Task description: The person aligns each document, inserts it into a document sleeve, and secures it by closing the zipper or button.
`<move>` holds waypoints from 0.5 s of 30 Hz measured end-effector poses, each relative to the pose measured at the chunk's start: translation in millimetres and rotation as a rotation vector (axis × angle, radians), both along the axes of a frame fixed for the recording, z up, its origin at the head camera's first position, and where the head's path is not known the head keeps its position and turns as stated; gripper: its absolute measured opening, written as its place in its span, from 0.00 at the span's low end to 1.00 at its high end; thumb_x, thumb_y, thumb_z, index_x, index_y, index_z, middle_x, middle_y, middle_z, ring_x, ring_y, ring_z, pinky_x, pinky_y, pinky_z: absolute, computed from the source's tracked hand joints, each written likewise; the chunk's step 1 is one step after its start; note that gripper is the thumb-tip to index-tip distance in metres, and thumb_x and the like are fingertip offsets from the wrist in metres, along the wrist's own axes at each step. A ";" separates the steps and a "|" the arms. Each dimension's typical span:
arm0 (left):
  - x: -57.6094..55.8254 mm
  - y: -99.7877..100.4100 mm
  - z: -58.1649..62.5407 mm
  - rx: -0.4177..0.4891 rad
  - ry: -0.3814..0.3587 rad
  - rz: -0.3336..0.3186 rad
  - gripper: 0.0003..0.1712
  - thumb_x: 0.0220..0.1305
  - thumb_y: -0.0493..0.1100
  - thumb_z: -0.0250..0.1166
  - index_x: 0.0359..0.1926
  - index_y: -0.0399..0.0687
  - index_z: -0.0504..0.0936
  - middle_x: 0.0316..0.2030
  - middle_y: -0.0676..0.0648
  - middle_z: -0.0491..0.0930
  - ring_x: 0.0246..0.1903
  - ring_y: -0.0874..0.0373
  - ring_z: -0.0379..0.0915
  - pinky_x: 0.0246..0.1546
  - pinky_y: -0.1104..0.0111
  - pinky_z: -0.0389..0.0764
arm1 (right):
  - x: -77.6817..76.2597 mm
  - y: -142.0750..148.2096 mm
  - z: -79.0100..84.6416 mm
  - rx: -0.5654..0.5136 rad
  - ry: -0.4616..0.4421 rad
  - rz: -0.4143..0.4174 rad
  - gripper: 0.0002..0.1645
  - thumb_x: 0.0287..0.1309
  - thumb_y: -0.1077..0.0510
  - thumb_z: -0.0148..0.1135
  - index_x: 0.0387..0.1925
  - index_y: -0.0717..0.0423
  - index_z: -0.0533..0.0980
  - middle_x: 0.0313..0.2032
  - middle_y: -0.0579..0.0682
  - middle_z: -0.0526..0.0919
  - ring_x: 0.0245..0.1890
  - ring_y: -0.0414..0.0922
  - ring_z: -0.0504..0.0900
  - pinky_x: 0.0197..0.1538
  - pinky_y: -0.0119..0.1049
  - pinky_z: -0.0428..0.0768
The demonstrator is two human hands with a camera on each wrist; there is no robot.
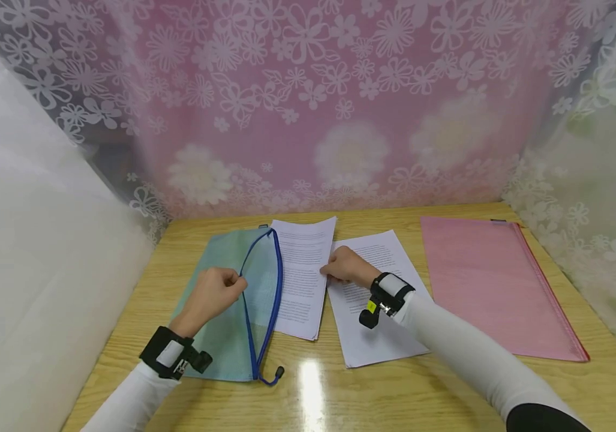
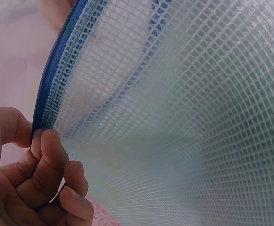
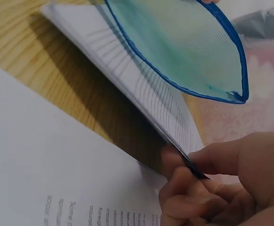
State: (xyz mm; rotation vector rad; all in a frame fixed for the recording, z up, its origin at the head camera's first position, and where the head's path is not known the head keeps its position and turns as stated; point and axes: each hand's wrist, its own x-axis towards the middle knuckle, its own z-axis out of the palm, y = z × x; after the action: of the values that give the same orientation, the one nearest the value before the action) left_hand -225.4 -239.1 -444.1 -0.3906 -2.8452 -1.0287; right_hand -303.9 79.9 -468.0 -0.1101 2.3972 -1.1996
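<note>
A green mesh zipper pouch (image 1: 216,348) with blue edging lies on the left of the table, its mouth facing right and held apart. My left hand (image 1: 213,297) pinches the upper blue zipper edge (image 2: 45,99) between thumb and fingers. Beside the mouth is a stack of printed paper (image 1: 302,270), its left side overlapped by the pouch's blue rim. The right hand (image 1: 348,267) grips this stack by its right edge, thumb on top and fingers beneath. In the right wrist view the stack (image 3: 113,75) tilts up from the table, close to the open mouth.
A second printed paper stack (image 1: 372,336) lies under the right forearm. Farther right is a pink mesh zipper pouch (image 1: 491,282), lying flat. The blue zipper's end tab (image 1: 279,372) sticks out near the front. A flowered pink curtain (image 1: 286,120) hangs behind the wooden table (image 1: 232,408).
</note>
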 end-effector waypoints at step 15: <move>-0.3 -0.4 3.3 0.003 -0.030 0.019 0.19 0.72 0.44 0.59 0.22 0.48 0.81 0.16 0.53 0.77 0.15 0.59 0.67 0.18 0.69 0.63 | 23.4 15.8 7.2 0.035 0.167 -0.006 0.20 0.69 0.59 0.63 0.20 0.62 0.82 0.20 0.52 0.84 0.23 0.44 0.82 0.26 0.30 0.75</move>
State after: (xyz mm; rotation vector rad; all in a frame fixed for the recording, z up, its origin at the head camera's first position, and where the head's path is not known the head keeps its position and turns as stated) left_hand -225.7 -239.5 -440.8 -0.3499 -2.8681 -1.0441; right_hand -280.6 95.7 -460.8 -0.1989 2.5627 -1.1929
